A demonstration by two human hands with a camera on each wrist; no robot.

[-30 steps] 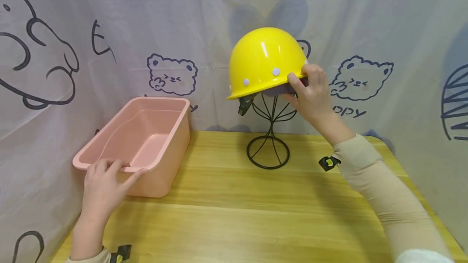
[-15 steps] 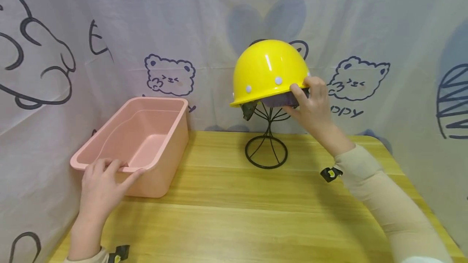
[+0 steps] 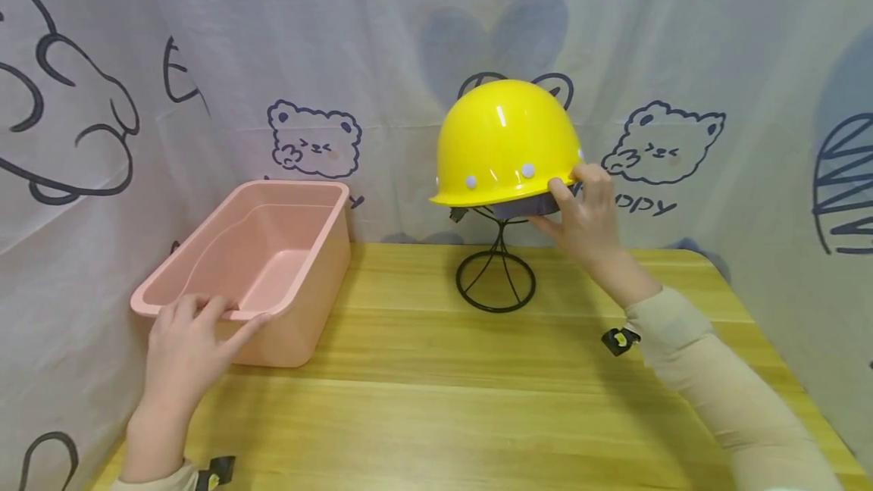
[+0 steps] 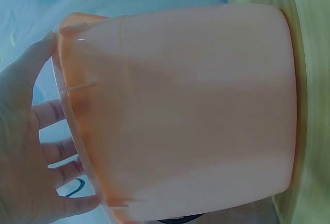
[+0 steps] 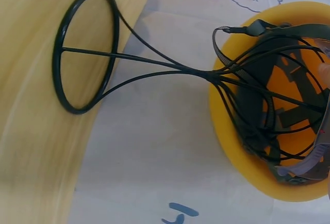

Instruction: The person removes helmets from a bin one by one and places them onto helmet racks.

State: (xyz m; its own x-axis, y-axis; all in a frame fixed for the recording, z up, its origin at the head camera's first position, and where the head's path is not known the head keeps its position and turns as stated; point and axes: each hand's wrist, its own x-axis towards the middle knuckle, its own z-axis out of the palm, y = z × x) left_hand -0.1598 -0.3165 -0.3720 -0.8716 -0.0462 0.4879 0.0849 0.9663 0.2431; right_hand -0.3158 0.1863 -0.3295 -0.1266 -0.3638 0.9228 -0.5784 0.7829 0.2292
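A yellow hard hat (image 3: 508, 142) sits over the wire top of a black wire stand (image 3: 501, 226) at the back of the table, its brim tilted up a little on the right. My right hand (image 3: 589, 211) grips the brim's right edge, thumb underneath. In the right wrist view the stand's wires (image 5: 211, 74) reach up inside the hat's shell (image 5: 227, 126), among dark straps (image 5: 299, 116). My left hand (image 3: 184, 343) holds the near rim of a pink plastic bin (image 3: 320, 279), fingers bent over the edge. In the left wrist view that hand (image 4: 31, 131) lies along the rim.
The wooden table (image 3: 436, 408) spans the foreground. A printed curtain (image 3: 402, 82) with cartoon bears hangs close behind the bin and stand, and along both sides. The stand's round base (image 3: 496, 309) rests near the table's back edge.
My right hand has lowered the hard hat further down over the stand, and its brim has become more level. The left hand stays on the bin's rim.
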